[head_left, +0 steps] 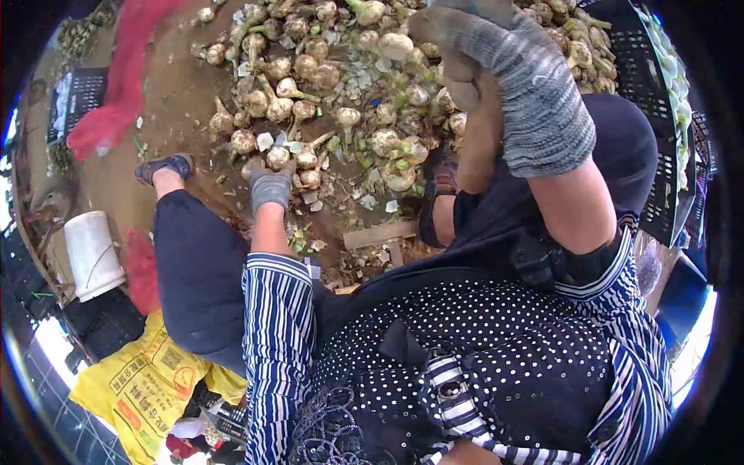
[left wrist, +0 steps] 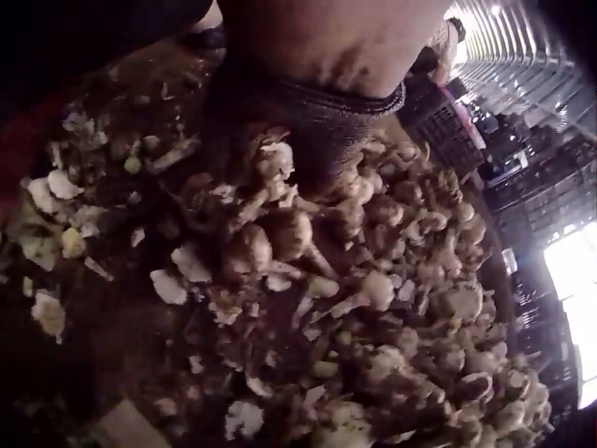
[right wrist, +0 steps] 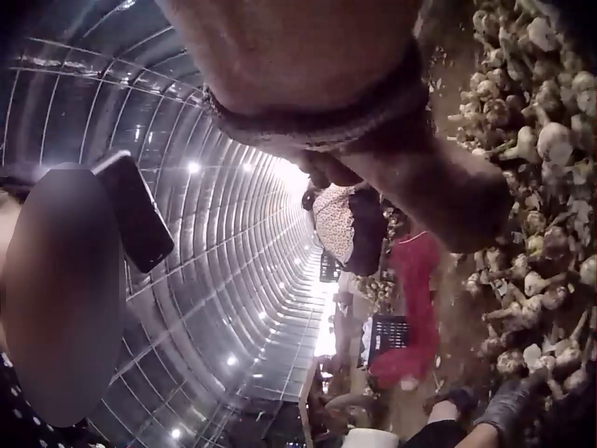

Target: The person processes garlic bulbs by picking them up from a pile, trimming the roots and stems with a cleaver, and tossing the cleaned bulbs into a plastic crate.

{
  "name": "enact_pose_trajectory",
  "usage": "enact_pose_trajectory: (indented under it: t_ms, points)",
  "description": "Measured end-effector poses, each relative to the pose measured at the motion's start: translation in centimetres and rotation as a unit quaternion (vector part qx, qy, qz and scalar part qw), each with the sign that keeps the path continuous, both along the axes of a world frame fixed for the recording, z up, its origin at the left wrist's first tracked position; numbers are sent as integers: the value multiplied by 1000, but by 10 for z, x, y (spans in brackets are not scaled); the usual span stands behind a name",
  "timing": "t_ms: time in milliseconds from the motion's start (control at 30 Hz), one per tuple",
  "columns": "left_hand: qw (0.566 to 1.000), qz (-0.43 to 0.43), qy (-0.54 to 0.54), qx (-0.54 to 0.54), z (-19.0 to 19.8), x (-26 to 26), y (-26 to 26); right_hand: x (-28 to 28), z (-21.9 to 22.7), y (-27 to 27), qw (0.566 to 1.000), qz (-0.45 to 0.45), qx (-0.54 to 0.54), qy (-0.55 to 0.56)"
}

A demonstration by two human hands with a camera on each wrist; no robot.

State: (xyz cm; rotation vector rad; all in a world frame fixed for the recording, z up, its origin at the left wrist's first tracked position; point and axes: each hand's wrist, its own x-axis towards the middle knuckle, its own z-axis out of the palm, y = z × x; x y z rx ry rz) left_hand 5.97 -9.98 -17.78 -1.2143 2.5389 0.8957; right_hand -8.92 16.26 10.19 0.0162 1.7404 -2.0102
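In a grey glove, my left hand (head_left: 271,191) is down at the near edge of the garlic pile. Its fingertips grip a dirty garlic bulb (head_left: 277,159) with other bulbs close by. The left wrist view shows the dark glove (left wrist: 298,131) low among stemmed bulbs. Raised near the camera, my right hand (head_left: 504,74) wears a grey knit glove with brown, soiled fingers. Its thumb (right wrist: 457,196) stretches out over the view of the pile, and its other fingers are partly hidden. I cannot tell whether it holds anything.
Garlic bulbs (head_left: 310,70) and peeled skins spread over the brown ground. A wooden piece (head_left: 380,234) lies near my feet. Black crates (head_left: 659,163) stand at the right, a white bucket (head_left: 93,254) and yellow sack (head_left: 143,384) at the left. Another person (right wrist: 350,229) is farther off.
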Motion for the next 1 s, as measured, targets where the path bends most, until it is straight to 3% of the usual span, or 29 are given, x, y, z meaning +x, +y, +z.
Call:
enact_pose_trajectory:
  t_ms: [133,200,233,333,400,467,500,533,567,633,667,733,767,833,867,933,1000]
  points:
    - [995,-18,-60,-73,15,-22,-2,-4,-15,-12,998,15,49,26]
    - [971,-116,-207,-32,28,-35,-3,5,-15,-17,995,26,76,51]
    - [963,-136,-212,-99,28,-33,1,6,-17,-21,994,30,86,61]
    - [961,-99,-245,-76,34,-31,12,0,-22,-36,984,59,123,114]
    - [968,-81,-212,-102,9,-17,4,-8,-31,-48,970,88,153,167]
    - [997,16,43,56,-15,1,-14,-19,-43,-59,950,116,183,224]
    - [959,96,241,111,-48,3,-25,-23,-49,-64,939,128,197,252]
    - [894,249,235,289,25,-13,-9,-24,-56,-67,927,142,209,277]
    - [893,250,244,285,40,-15,-13,-25,-62,-68,915,151,224,301]
    - [721,206,423,509,60,-21,-20,-19,-69,-65,886,158,269,343]
    - [669,229,455,541,57,-21,-26,-11,-67,-62,869,160,300,360]
    - [640,122,393,649,95,-18,-26,10,-58,-52,832,178,361,383]
    - [640,119,397,647,125,-18,-15,12,-52,-54,831,176,358,387]
    - [676,100,403,609,175,-17,16,26,-42,-55,704,219,417,531]
    - [677,102,402,608,178,-11,20,30,-40,-55,706,220,415,529]
    - [747,-31,391,537,180,0,27,37,-39,-56,655,268,391,589]
    - [751,0,389,534,179,13,36,43,-43,-57,635,280,373,616]
